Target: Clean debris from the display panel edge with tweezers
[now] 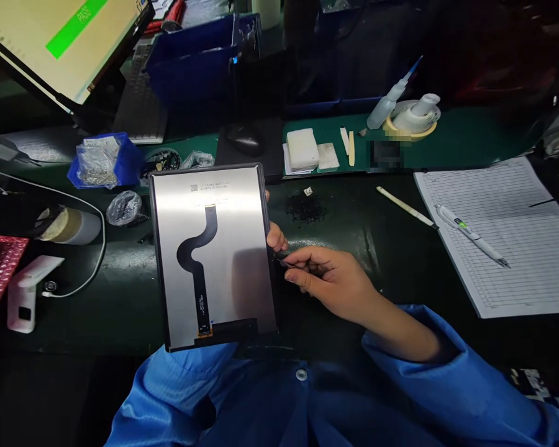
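A tablet display panel [246,230] is held up with its silvery back toward me. A black ribbon cable [198,267] curves down that back to a dark strip at the lower edge. My left hand [276,238] grips the panel from behind; only some fingertips show past its right edge, and the rest is hidden. Beside that edge, my right hand [338,282] pinches a thin dark tool [286,264] between thumb and fingers. The tool's tip is at the panel's right side; its exact kind and whether it touches are too small to tell.
Dark scraps [306,208] lie behind my right hand. A ruled paper stack [503,248] with a pen [472,236] is at right, near a thin stick [405,206]. White pads [302,149], a mouse [243,139], a blue bin [130,161] and a monitor [37,43] stand farther back.
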Action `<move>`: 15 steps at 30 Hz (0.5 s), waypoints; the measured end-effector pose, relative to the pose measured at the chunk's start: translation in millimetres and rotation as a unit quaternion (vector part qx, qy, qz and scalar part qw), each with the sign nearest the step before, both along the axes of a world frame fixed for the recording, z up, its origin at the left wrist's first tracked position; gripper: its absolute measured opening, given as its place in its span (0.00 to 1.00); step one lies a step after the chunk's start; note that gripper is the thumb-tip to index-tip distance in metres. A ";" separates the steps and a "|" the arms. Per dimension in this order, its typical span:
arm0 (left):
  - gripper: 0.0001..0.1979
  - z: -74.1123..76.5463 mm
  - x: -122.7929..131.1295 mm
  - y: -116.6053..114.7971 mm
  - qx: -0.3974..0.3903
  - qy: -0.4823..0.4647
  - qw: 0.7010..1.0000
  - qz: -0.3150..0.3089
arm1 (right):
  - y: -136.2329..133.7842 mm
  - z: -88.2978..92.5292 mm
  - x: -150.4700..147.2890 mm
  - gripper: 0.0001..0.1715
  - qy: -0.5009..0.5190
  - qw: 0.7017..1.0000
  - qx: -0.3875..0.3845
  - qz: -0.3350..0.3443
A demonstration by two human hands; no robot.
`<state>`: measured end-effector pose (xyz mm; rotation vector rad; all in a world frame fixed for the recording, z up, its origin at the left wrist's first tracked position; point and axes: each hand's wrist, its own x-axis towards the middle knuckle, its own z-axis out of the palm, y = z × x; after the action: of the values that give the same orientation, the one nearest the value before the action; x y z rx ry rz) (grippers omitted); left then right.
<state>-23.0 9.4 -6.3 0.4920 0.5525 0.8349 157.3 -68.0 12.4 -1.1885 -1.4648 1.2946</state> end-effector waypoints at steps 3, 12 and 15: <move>0.47 -0.7 -3.6 0.6 0.022 -0.017 1.000 0.002 | -0.5 -1.8 -2.4 0.09 0.027 0.999 -0.026 0.000; 0.55 -12.5 21.3 -14.9 0.057 -0.085 0.991 0.087 | -0.4 -12.7 -4.6 0.06 -0.147 0.953 0.255 -0.075; 0.51 1.8 24.9 -22.0 0.016 -0.077 0.993 0.093 | 1.3 -14.4 -4.0 0.08 -0.162 0.936 0.300 -0.086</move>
<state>1.9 -12.6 -4.5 0.4057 0.4464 1.0520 153.3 -66.7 -2.0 -1.1037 -1.7727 0.4763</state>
